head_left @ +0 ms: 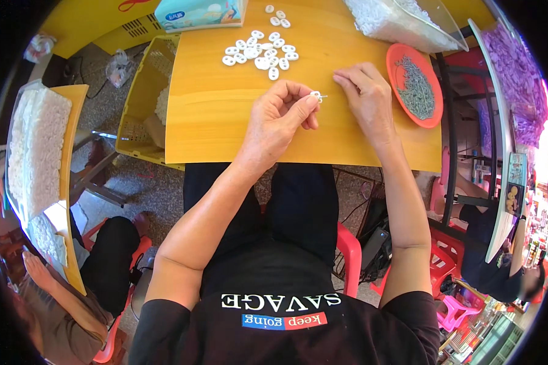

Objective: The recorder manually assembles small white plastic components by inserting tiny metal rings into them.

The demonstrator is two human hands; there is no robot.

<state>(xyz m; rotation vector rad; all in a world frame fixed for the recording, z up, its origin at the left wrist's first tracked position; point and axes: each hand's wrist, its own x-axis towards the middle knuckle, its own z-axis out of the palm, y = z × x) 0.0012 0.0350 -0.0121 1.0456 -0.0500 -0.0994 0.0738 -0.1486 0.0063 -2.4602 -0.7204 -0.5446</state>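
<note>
Over the near middle of the yellow table, my left hand (281,117) pinches a small white plastic piece (316,95) between thumb and forefinger. A thin metal screw (324,96) juts out of that piece toward the right. My right hand (369,100) hovers just right of it, fingers bent and tips drawn together; anything between them is too small to make out. Beyond my hands lies a loose group of white oval pieces (273,73) with two holes each. An orange-red oval dish (431,114) heaped with grey screws (414,88) sits beside my right hand.
A clear bin (435,27) of white parts stands at the back right, a tissue pack (201,13) at the back left. Left of the table is a yellow crate (131,131). Other people sit at both sides, near a tray of white parts (39,143) and purple bags (517,79).
</note>
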